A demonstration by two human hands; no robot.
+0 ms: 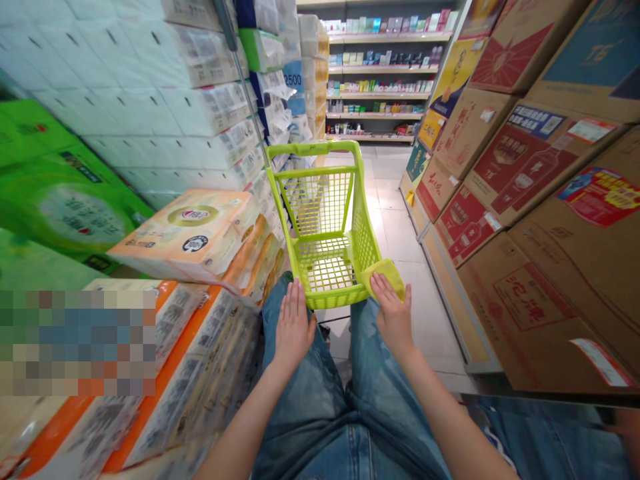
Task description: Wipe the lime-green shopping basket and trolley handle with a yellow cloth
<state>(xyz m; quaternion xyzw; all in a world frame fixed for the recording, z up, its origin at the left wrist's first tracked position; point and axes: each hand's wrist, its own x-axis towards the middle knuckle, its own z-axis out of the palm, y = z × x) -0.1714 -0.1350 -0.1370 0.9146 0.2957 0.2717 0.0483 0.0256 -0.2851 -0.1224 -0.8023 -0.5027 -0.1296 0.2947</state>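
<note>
A lime-green plastic shopping cart (327, 220) stands in the aisle just in front of my knees; its basket holds nothing. My left hand (293, 327) lies flat and open on my left knee, over blue jeans, close to the cart's near edge. My right hand (395, 313) rests on my right knee with fingers stretched flat on a folded yellow cloth (387, 275), which touches the cart's near right corner.
Stacked packs of tissue and toilet paper (200, 233) wall the left side of the aisle. Cardboard boxes (525, 200) are stacked along the right. A tiled floor (395, 200) runs ahead to shelves of small goods (380, 87) at the far end.
</note>
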